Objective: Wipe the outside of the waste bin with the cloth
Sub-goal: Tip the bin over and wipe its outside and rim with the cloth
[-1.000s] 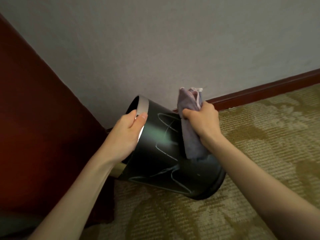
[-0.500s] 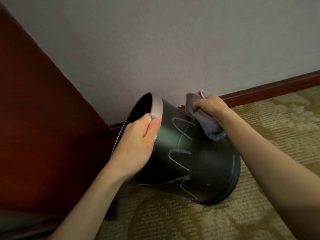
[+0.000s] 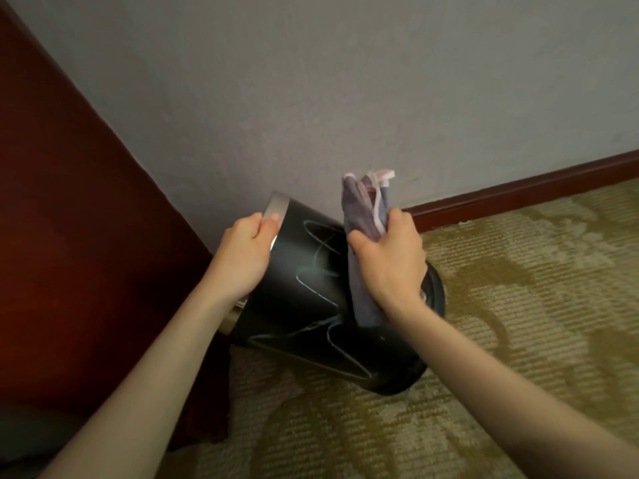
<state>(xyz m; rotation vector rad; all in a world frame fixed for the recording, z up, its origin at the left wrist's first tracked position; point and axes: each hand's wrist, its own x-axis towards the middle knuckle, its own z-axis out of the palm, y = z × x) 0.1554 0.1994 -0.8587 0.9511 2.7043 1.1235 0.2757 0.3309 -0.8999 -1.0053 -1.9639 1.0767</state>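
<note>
I have the waste bin (image 3: 304,305) tipped over, its base edge down on the carpet (image 3: 518,305) at the right and its open mouth raised toward the dark red panel (image 3: 69,202) at the left. That turns the black outer side up to me, where I can reach it. My left grip (image 3: 247,257) is clamped on the pale metal band (image 3: 275,210) round the mouth, thumb on the outside of the band. The fingers are hidden, and I judge them curled inside the rim. It is there to steady the bin against the push of wiping and to let me roll it round to a fresh face. My right grip (image 3: 390,261) is closed round the grey cloth (image 3: 363,209). The cloth is bunched so that 1 end sticks up above my knuckles with its pink edging loose, while the other end hangs below my wrist against the bin's side. So the cloth lies between my palm and the bin, on the upper right part of its side. Pale zigzag marks (image 3: 311,274) run over the face between my 2 grips and below them, and I judge these are what is left to wipe. The bin sits just beside the skirting board (image 3: 518,191), so its far side is hidden from me.
</note>
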